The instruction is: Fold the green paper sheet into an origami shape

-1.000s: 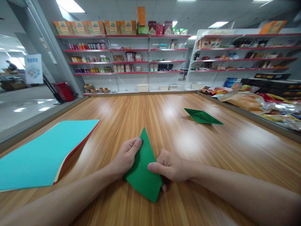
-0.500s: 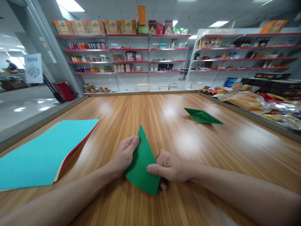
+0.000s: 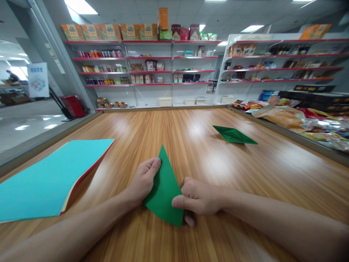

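Note:
A green sheet of paper [image 3: 164, 193], folded to a triangular shape with its point away from me, is held between my two hands just over the wooden table. My left hand [image 3: 145, 179] pinches its left edge near the tip, thumb on top. My right hand [image 3: 197, 196] grips the lower right edge, with the thumb on the face and the other fingers curled behind, partly hidden. Farther off to the right lies a folded green paper boat [image 3: 235, 135].
On the left of the wooden table [image 3: 136, 127] rests a stack of coloured paper [image 3: 54, 174], turquoise uppermost. Packaged snacks [image 3: 289, 118] lie beyond the right rim. Stocked shelves [image 3: 148, 84] stand behind the table's far edge.
My right hand has slid slightly down along the paper's right edge. My left hand keeps its pinch near the tip, and the paper is almost unmoved.

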The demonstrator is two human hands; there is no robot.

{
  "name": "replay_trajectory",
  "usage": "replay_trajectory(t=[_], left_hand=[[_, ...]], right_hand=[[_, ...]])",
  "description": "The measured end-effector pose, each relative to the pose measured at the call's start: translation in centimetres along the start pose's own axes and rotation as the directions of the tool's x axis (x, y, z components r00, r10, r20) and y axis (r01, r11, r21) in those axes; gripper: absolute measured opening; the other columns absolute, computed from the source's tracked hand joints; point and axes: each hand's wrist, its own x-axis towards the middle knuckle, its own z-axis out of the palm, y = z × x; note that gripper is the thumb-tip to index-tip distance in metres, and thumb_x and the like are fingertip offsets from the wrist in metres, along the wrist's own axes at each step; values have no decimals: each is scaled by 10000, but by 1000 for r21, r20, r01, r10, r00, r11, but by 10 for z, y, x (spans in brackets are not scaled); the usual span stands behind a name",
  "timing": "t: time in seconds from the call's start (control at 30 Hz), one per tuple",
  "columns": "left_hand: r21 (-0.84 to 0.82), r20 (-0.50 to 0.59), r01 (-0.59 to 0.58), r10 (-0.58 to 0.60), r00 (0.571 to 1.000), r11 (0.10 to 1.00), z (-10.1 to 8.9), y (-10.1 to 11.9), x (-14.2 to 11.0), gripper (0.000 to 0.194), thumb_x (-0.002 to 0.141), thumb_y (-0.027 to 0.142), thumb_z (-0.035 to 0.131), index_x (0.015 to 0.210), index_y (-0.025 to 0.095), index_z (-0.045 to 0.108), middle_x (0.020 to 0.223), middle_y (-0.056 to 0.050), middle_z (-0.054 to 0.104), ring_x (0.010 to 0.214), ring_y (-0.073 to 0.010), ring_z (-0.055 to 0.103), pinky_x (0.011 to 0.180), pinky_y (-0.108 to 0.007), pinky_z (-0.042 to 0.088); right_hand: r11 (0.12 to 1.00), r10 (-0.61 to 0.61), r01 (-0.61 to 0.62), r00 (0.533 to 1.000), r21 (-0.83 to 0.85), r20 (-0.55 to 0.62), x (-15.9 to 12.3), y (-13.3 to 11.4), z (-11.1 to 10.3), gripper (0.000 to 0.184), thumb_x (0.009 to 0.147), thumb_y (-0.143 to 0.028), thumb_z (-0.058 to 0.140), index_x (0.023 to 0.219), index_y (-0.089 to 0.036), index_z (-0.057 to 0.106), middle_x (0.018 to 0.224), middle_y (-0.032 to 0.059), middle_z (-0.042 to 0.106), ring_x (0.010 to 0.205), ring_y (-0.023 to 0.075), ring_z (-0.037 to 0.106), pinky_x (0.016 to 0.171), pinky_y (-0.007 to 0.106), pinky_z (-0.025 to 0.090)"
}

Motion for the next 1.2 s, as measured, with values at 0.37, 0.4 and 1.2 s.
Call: replay_trajectory(t=[0.37, 0.4, 1.2], left_hand=[[114, 33, -42, 39, 999, 993, 1, -3, 2, 487, 826, 613, 486, 587, 196, 406, 529, 53, 364, 464, -98, 328, 403, -210, 266], [112, 32, -48, 45, 998, 993, 1, -3, 2, 490, 824, 613, 490, 583, 196, 404, 529, 52, 364, 467, -98, 329, 407, -210, 268], [119, 368, -81, 31, 929, 990, 7, -7, 2, 485, 881, 602, 415, 651, 175, 438, 608, 28, 383, 557, -119, 367, 510, -227, 321]], right_hand=[[976, -160, 159, 987, -146, 9, 2, -5, 5, 785, 973, -561, 135, 526, -126, 612, 452, 32, 587, 450, 63, 551, 519, 155, 434], [975, -161, 158, 987, -153, -3, 2, -5, 6, 774, 979, -542, 145, 514, -128, 604, 463, 39, 603, 461, 66, 561, 522, 157, 436], [961, 32, -12, 997, 275, -68, -6, 3, 2, 675, 874, -629, 422, 455, -109, 523, 385, -15, 448, 331, 25, 371, 353, 151, 285]])
